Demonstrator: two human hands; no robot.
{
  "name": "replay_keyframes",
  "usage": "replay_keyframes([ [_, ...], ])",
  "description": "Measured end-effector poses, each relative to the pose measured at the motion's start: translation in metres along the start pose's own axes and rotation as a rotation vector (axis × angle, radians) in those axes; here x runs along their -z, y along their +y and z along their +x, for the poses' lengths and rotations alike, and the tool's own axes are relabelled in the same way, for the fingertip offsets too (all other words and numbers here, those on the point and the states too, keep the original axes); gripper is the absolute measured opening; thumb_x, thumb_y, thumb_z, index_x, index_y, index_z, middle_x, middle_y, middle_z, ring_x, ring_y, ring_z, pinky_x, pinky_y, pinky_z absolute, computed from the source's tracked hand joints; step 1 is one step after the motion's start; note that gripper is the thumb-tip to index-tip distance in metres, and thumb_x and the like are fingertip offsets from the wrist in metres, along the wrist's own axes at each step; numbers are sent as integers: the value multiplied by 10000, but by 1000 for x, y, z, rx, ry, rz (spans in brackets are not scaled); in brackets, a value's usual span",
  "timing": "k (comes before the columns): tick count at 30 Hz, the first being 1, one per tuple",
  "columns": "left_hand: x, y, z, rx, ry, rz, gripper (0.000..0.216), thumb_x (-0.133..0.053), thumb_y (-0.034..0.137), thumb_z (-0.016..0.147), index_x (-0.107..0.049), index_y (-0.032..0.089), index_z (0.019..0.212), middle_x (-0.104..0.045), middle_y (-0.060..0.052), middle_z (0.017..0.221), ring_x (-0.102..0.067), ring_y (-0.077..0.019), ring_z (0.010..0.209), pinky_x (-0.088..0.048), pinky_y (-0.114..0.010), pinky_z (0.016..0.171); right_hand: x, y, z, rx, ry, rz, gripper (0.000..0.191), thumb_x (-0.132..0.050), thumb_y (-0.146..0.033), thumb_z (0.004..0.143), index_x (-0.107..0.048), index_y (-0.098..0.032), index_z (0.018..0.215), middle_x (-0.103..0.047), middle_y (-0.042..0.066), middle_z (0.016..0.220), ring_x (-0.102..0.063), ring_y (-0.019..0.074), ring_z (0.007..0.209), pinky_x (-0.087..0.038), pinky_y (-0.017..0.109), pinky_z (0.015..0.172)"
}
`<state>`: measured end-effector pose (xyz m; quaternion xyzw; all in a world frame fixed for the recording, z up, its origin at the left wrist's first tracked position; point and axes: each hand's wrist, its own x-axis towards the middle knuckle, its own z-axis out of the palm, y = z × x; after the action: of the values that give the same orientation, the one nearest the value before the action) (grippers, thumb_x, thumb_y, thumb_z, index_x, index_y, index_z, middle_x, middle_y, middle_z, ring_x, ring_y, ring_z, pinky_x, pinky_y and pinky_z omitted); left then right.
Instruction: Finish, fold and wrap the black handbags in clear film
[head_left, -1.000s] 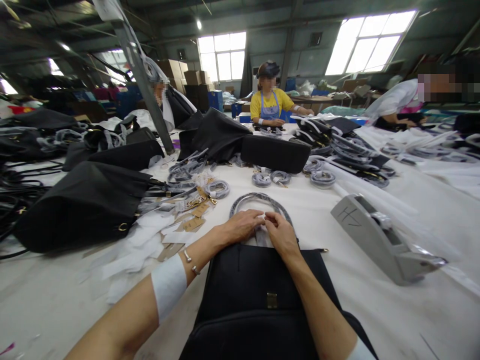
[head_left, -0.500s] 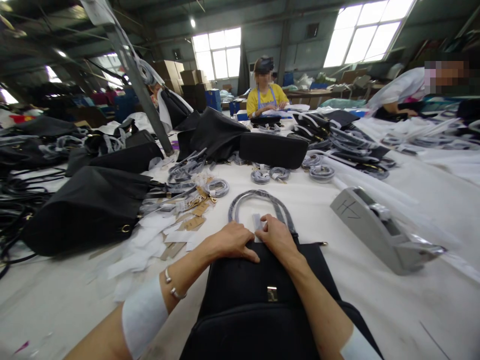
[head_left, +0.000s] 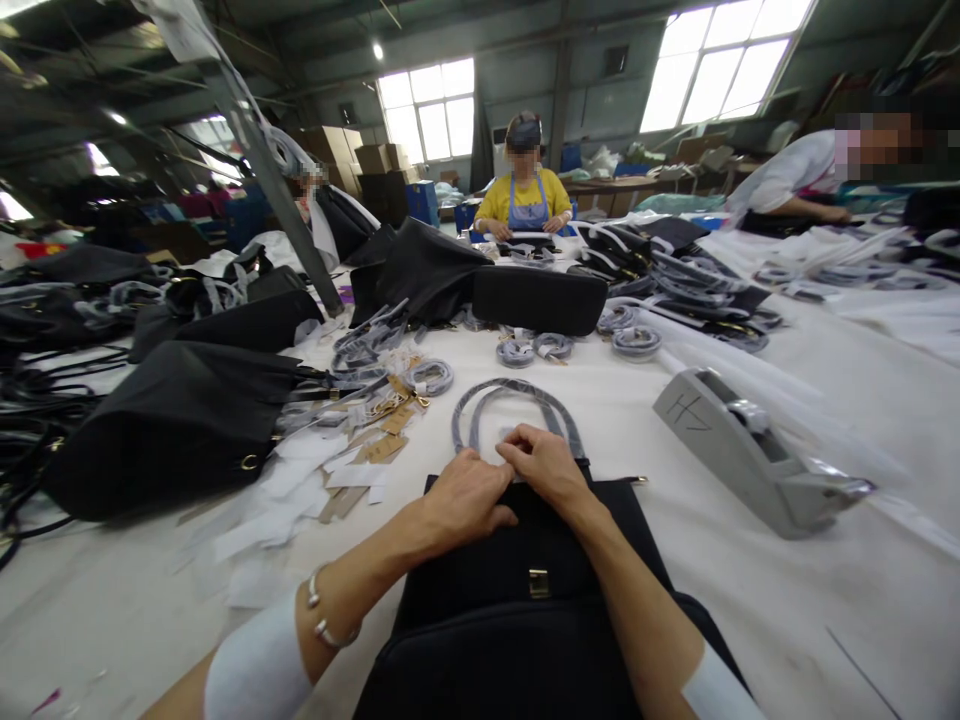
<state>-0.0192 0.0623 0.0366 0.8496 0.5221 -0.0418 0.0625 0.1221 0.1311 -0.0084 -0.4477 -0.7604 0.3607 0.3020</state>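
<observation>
A black handbag (head_left: pixel 525 640) lies flat in front of me, with a gold clasp (head_left: pixel 538 583) on its front and film-wrapped handles (head_left: pixel 517 385) looping away from me. My left hand (head_left: pixel 469 500) is closed over the bag's top edge, its thumb on the front and its fingertips hidden. Close beside it, my right hand (head_left: pixel 547 465) pinches at the same edge, fingertips nearly meeting the left ones. What the right fingers hold is hidden. To the right stands a grey tape dispenser (head_left: pixel 742 450).
Paper slips (head_left: pixel 277 500), tan tags (head_left: pixel 386 445) and coiled wrapped straps (head_left: pixel 427 377) lie on the left. A large black bag (head_left: pixel 172 430) sits beyond them, near a metal post (head_left: pixel 277 180). More bags (head_left: pixel 540 300) are at the back. A co-worker in yellow (head_left: pixel 525 200) faces me.
My right fingertips have come down and left, closer to the left hand. The pale strip that showed by them is now mostly out of sight. The view has shifted slightly.
</observation>
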Motion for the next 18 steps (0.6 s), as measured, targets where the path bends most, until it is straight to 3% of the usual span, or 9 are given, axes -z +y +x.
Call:
replay_keyframes([
  [5, 3, 5, -6, 28, 79, -26, 267, -696, 360, 800, -647, 157, 966, -708, -93, 897, -639, -266, 929, -416, -433, 935, 21, -2, -4, -23, -375, 24, 517, -439, -550, 896, -570, -178, 561, -451, -35, 521, -410, 115, 544, -289, 247, 533],
  [9, 1, -9, -19, 11, 158, -199, 130, -658, 268, 830, -668, 198, 939, -709, -46, 894, -629, -225, 973, -289, -476, 1095, 37, -8, -12, 14, -605, 63, 405, -562, -558, 826, -725, -189, 869, -651, -11, 733, -547, 148, 675, -374, 238, 606],
  [12, -12, -25, -38, 111, 387, -397, 246, -592, 271, 868, -619, 240, 1111, -685, -36, 1091, -597, -208, 1079, -291, -452, 1115, 36, -13, -16, -10, -643, -12, 419, -770, -488, 636, -733, -238, 970, -708, -5, 852, -605, 182, 756, -405, 238, 636],
  [15, -34, -43, -61, 434, 647, -446, 252, -461, 278, 918, -591, 203, 1120, -654, -81, 1135, -581, -224, 1102, -430, -406, 994, 30, -15, -15, -64, -594, -95, 324, -825, -422, 545, -724, -216, 774, -684, -7, 717, -593, 179, 686, -377, 232, 555],
  [18, -57, -55, -76, 554, 556, -353, 225, -418, 227, 903, -633, 177, 945, -674, -91, 981, -616, -246, 970, -480, -408, 885, 30, -15, -14, -122, -615, -28, 249, -809, -384, 569, -682, -196, 672, -620, -32, 612, -538, 137, 593, -330, 216, 484],
])
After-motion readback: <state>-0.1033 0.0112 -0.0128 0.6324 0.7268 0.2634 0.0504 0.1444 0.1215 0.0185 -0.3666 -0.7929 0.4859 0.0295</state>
